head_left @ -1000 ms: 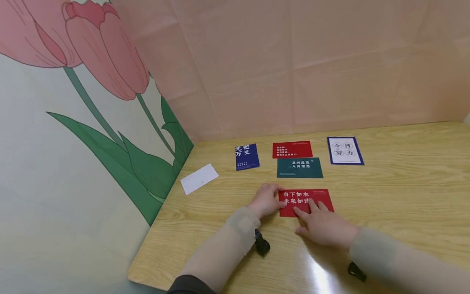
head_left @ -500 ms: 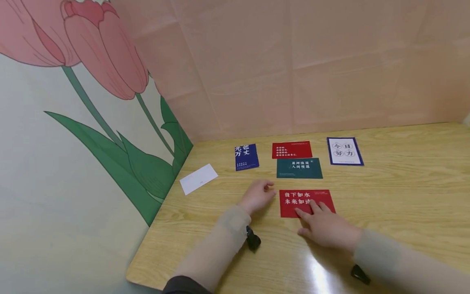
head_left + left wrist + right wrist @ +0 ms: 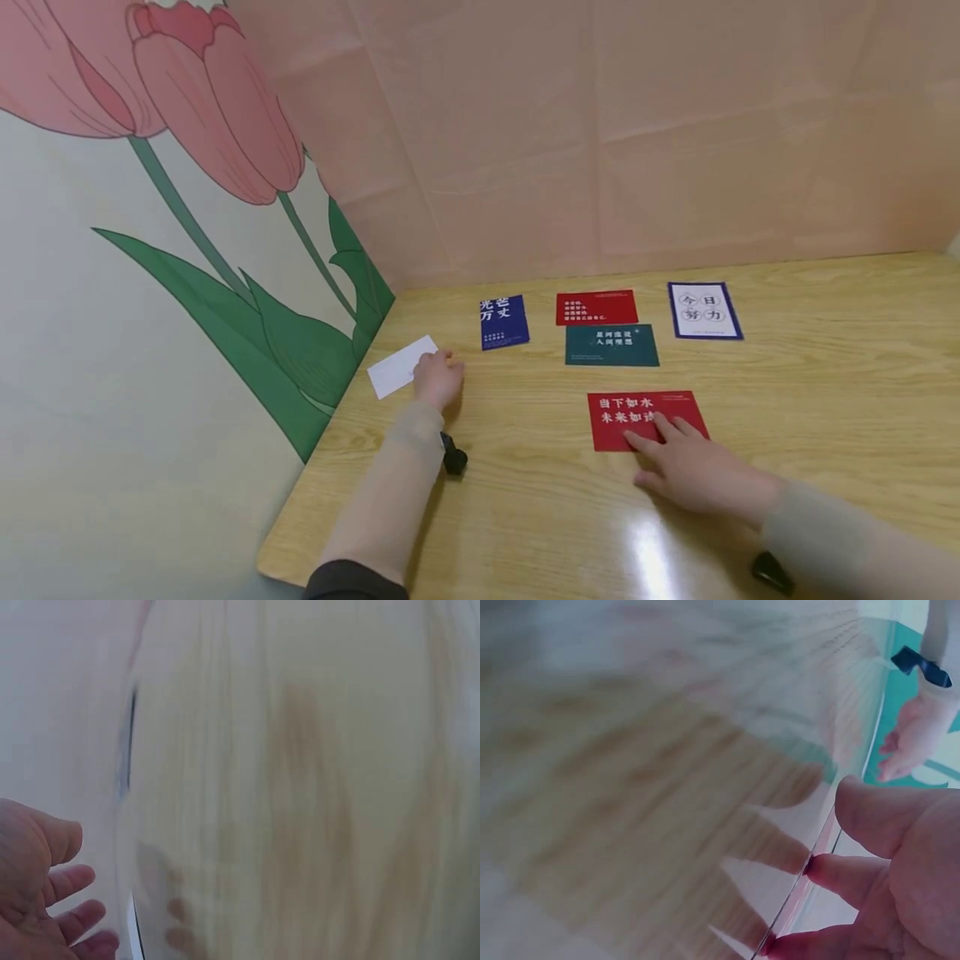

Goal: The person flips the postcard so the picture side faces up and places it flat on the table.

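In the head view my left hand (image 3: 438,381) is over the right end of a white card (image 3: 396,367) at the table's left side. Its fingers look loosely bent in the left wrist view, with nothing between them; whether they touch the card, I cannot tell. My right hand (image 3: 697,472) has its fingertips resting on a red postcard (image 3: 622,417) with white Chinese lettering, which lies flat at the front. In the right wrist view the right hand's fingers (image 3: 847,879) are extended along the tabletop.
Behind lie a blue postcard (image 3: 505,322), another red postcard (image 3: 596,307), a green postcard (image 3: 611,345) just in front of it, and a white postcard with a blue border (image 3: 704,310). The wooden table (image 3: 540,533) meets a tulip-painted wall (image 3: 180,392) on the left.
My left hand has let go of the front red postcard's left edge and moved left to the white card. My right hand and that red postcard have shifted slightly right and nearer.
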`<state>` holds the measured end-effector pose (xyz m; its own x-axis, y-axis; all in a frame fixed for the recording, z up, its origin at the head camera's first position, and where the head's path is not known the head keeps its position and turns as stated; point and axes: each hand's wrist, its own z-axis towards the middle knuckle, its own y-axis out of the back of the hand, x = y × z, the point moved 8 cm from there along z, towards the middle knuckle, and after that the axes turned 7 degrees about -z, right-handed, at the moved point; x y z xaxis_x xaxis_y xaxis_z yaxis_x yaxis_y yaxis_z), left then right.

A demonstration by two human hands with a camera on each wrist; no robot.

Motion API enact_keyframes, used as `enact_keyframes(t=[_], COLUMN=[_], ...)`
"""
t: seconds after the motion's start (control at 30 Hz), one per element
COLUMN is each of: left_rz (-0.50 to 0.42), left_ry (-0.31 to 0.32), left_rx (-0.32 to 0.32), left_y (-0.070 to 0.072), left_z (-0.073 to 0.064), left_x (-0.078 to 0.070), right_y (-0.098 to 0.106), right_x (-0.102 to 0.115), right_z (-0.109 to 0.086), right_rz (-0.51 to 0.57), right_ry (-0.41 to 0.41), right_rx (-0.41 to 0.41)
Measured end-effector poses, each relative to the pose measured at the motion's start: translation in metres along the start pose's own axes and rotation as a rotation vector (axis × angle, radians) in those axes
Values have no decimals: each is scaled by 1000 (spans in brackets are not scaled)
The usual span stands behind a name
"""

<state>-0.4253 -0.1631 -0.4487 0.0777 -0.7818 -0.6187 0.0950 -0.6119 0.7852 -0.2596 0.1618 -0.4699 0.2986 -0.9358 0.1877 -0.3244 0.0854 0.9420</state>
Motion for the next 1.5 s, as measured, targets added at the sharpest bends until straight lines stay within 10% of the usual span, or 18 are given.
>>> enact_keyframes(t=[0.5, 1.0, 1.5], left_rz=[160, 197, 277], left_ry=[167, 46, -233], left_rx=[217, 398, 485], left_y=[13, 1, -28], left_z=[-2, -40, -96], left_x=[59, 39, -4], right_y=[3, 10, 19], right_x=[-39, -102, -186], right_z=[-24, -35, -31], right_rz=[-25, -75, -91], right_ry=[12, -26, -99], right_rx=[-85, -130, -133])
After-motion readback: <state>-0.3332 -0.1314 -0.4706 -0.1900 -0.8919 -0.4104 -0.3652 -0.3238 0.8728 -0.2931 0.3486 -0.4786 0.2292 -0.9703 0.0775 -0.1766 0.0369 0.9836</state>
